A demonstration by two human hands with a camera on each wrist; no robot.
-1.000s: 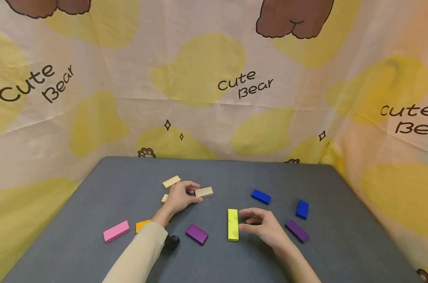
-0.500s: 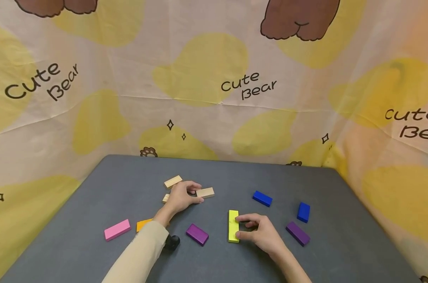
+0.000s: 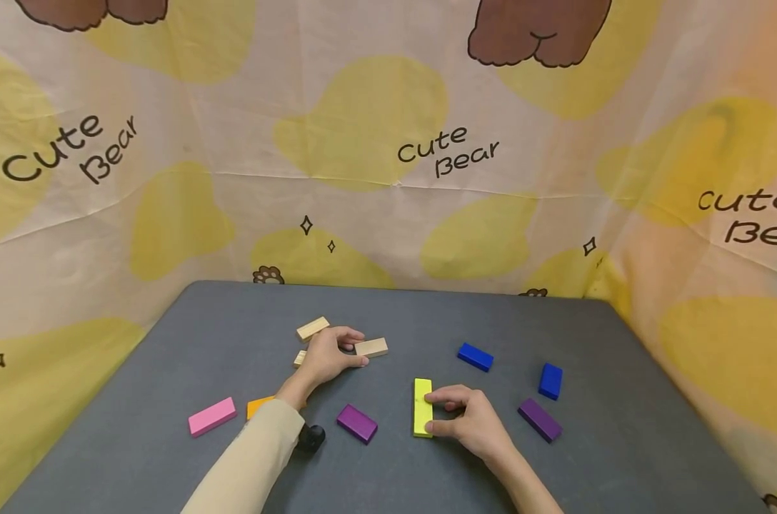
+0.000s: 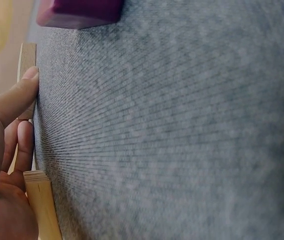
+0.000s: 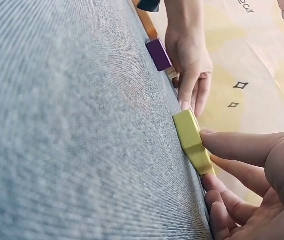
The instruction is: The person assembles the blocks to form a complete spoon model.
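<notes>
Backdrop: pale fabric (image 3: 555, 171) with yellow patches and "Cute Bear" lettering. Dark grey textured tabletop (image 3: 620, 464) below it. Cream long sleeve (image 3: 253, 457) crosses lower left.

Left hand (image 3: 326, 357): thumb and fingers pinch the near-left end of a pale wooden rectangular block (image 3: 373, 348). Right hand (image 3: 472, 421): fingers curled, thumb and index tips pinching at the right side of a bright yellow rectangular block (image 3: 420, 421); firmness can't be told. Yellow sits mid-table, long axis pointing away from the person. Can't tell if it's one block or two end to end.

Others: pink rectangular block (image 3: 213, 417) far left, orange block (image 3: 258, 407) half hidden by the left arm, glossy purple block (image 3: 357, 424) between the arms, dark violet block (image 3: 539, 420) right, blue blocks (image 3: 475, 357) behind it. Another wooden block (image 3: 311, 328) lies behind the left hand.

Delta vs a second ago: right fingertips go from yellow's right edge to overlapping it. Yellow hasn't visibly moved; left hand matches. My read: right hand goes from reach to hold, so both hands are now engaged, nothing relocated yet.
</notes>
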